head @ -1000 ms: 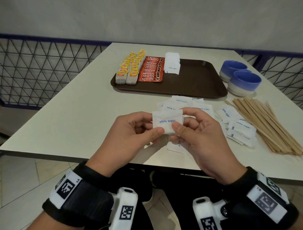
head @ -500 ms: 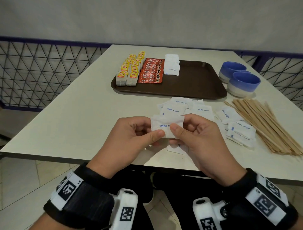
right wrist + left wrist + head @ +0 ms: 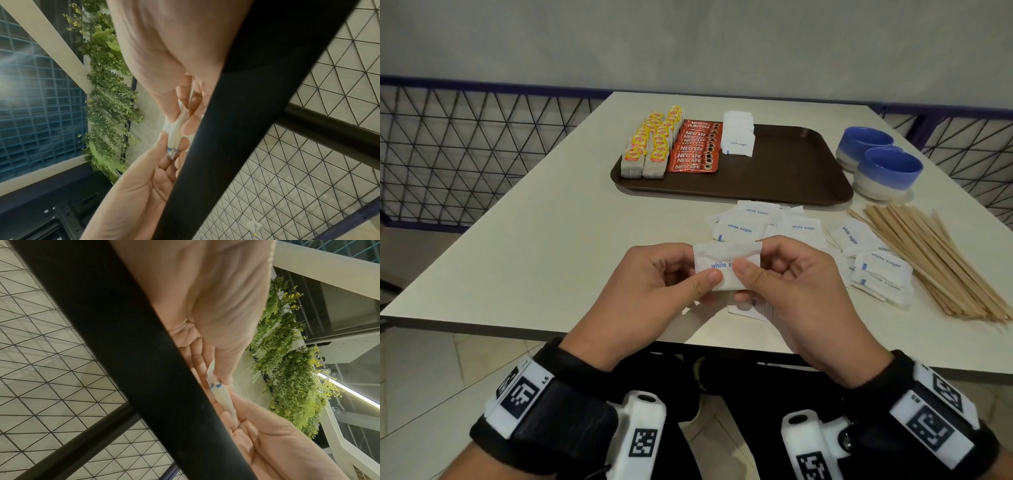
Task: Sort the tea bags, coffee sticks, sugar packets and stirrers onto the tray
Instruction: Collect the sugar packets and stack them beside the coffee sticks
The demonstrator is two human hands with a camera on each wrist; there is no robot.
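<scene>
Both hands pinch a small stack of white sugar packets (image 3: pixel 726 265) just above the table's near edge: my left hand (image 3: pixel 654 284) on its left side, my right hand (image 3: pixel 787 284) on its right, thumbs on top. Both wrist views show the same stack edge-on (image 3: pixel 221 395) (image 3: pixel 174 129) between the fingers. The brown tray (image 3: pixel 791 171) holds rows of yellow-tagged tea bags (image 3: pixel 652 147), red coffee sticks (image 3: pixel 695 147) and a pile of sugar packets (image 3: pixel 738 135). Loose sugar packets (image 3: pixel 784 229) lie in front of the tray; wooden stirrers (image 3: pixel 935 253) lie to their right.
Two blue bowls (image 3: pixel 880 161) stand right of the tray. The tray's right half is bare. A black wire fence (image 3: pixel 465 150) runs behind and beside the white table (image 3: pixel 534 222). One packet (image 3: pixel 746 308) lies on the table under my right hand.
Both hands stay near the table's front edge on the stack. My right thumb has slid left across the top packet, covering more of its print.
</scene>
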